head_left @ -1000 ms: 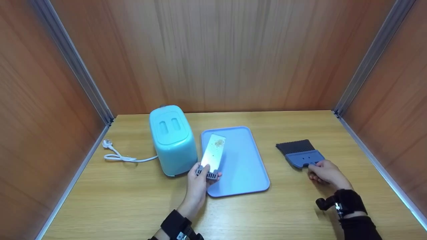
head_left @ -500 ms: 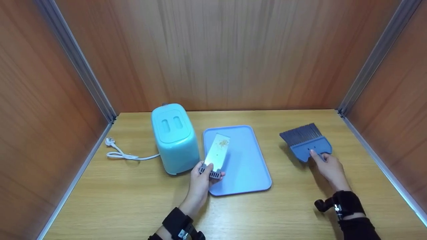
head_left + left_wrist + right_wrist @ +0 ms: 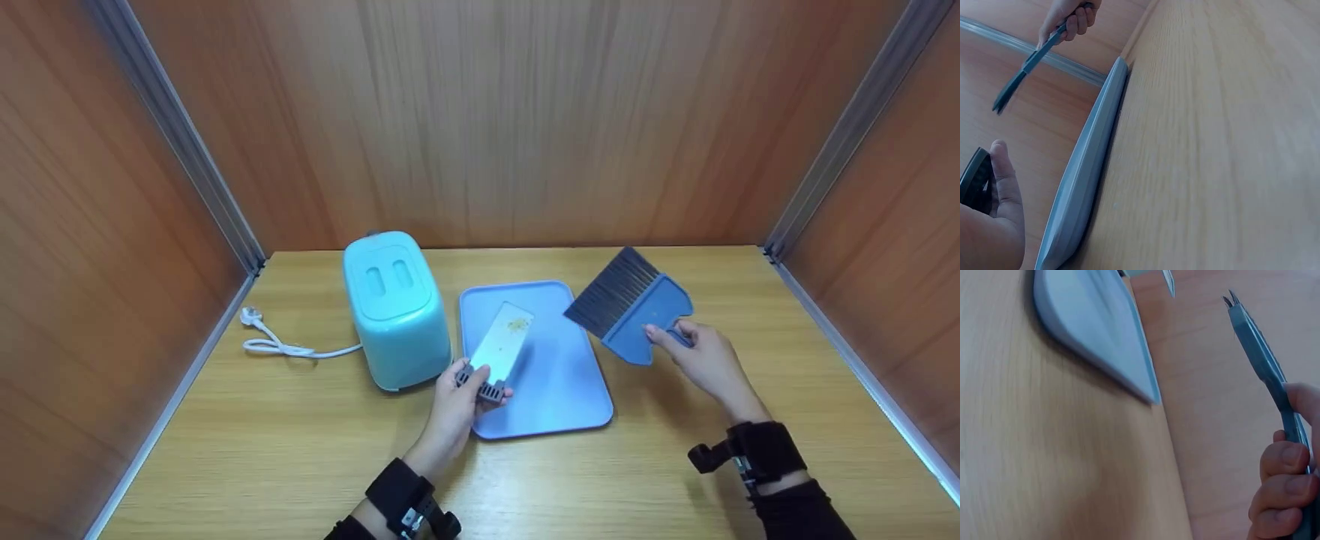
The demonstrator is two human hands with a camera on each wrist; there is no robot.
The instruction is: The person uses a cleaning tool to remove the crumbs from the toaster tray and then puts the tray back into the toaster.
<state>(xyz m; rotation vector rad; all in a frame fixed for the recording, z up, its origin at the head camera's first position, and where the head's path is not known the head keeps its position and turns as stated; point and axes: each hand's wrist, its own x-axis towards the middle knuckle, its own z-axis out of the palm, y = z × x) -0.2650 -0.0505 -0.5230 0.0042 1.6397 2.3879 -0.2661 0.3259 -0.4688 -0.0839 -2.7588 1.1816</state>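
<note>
My left hand (image 3: 450, 411) grips the dark slotted end of a crumb tray (image 3: 499, 341), a flat silver plate with yellowish crumbs near its far end. It is held over the left side of a blue serving tray (image 3: 566, 397). In the left wrist view, the thumb presses along the dark end (image 3: 978, 175). To the right, my right hand (image 3: 709, 367) holds a wide blue brush (image 3: 649, 315) by its short handle, raised above the table. Its dark bristles point up and left, overlapping the serving tray's right edge. The right wrist view shows fingers (image 3: 1283, 489) curled round the handle.
A turquoise toaster (image 3: 401, 330) with a lid on top stands left of the serving tray. Its white cord and plug (image 3: 281, 347) lie on the wooden table (image 3: 315, 442). Wood panels (image 3: 480, 127) rise at the back and both sides.
My right hand has lifted the brush off the table and carried it left toward the serving tray, its bristles turning upward. The crumb tray has shifted slightly right in my left hand.
</note>
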